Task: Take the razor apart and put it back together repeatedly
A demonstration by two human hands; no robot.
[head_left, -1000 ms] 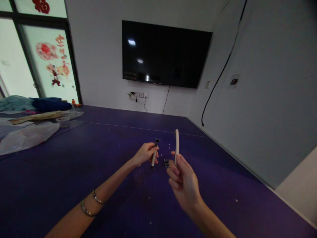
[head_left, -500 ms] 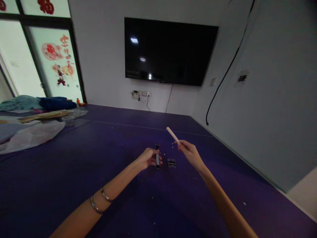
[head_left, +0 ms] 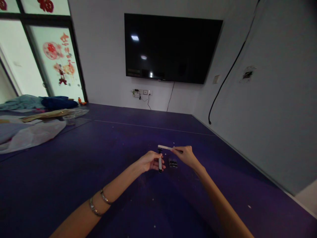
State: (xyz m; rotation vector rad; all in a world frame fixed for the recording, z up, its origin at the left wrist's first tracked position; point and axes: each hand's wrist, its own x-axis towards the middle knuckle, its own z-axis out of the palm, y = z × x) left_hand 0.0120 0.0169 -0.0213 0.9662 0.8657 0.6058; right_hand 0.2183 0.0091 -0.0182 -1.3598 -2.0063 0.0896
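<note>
Head cam: L hand (head_left: 152, 161) grips razor (head_left: 160, 163), top poking up; R hand (head_left: 186, 155) pinches pale stick (head_left: 164, 147).

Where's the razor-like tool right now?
In the head view, the razor-like tool is below centre, in the left hand, just left of the small dark case on the purple surface.

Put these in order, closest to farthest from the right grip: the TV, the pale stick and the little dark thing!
1. Pale stick: held in the right grip, one end pointing left.
2. Little dark thing: on the purple surface, left of and below the grip in the head view.
3. TV: far ahead, up on the wall.
</note>
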